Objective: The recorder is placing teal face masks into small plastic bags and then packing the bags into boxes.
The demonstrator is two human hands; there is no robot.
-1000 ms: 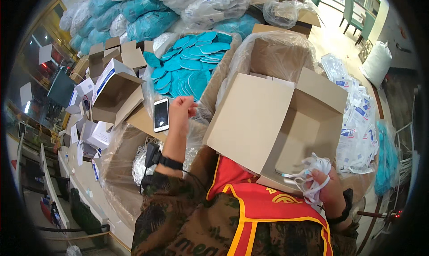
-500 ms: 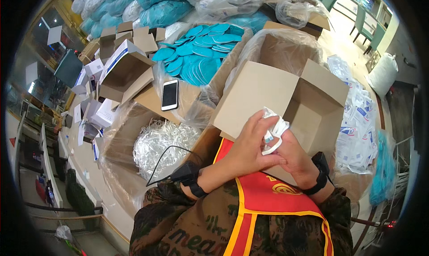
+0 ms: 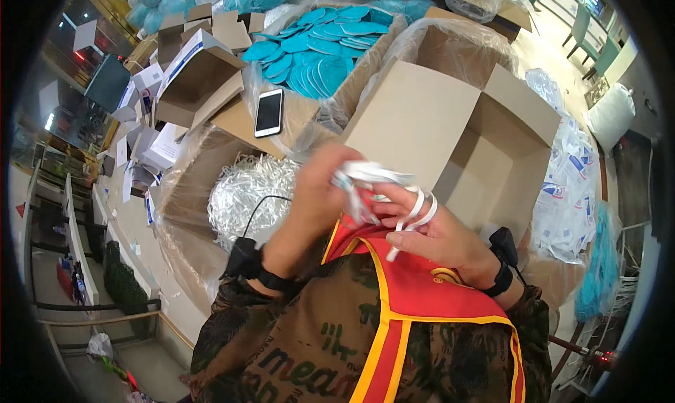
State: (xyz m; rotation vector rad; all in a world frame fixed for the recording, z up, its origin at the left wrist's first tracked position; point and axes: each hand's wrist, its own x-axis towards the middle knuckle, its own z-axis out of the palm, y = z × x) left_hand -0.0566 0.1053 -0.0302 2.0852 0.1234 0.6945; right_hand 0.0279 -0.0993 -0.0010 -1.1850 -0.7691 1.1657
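Above my lap, my left hand (image 3: 322,185) is closed on a crinkled white packet (image 3: 376,172), smeared by motion. Facing it, my right hand (image 3: 443,235) has a narrow white strap (image 3: 427,213) looped over its fingers. The strap's loose end hangs beside the thumb, and its far part is lost in the blur near the packet. To the left, a plastic-lined carton (image 3: 186,213) holds a tangled heap of similar white straps (image 3: 246,195). An open cardboard box (image 3: 415,114) stands just beyond my right hand.
A phone (image 3: 268,113) lies on a cardboard flap. Farther back, a carton holds teal oval pads (image 3: 320,55). White printed packets (image 3: 566,185) are piled at the right, beside a teal bag (image 3: 594,269). Opened small boxes (image 3: 165,146) clutter the left.
My hands have moved apart from being pressed together. The left has swung left and up with the packet, and the strap now shows looped over my right fingers.
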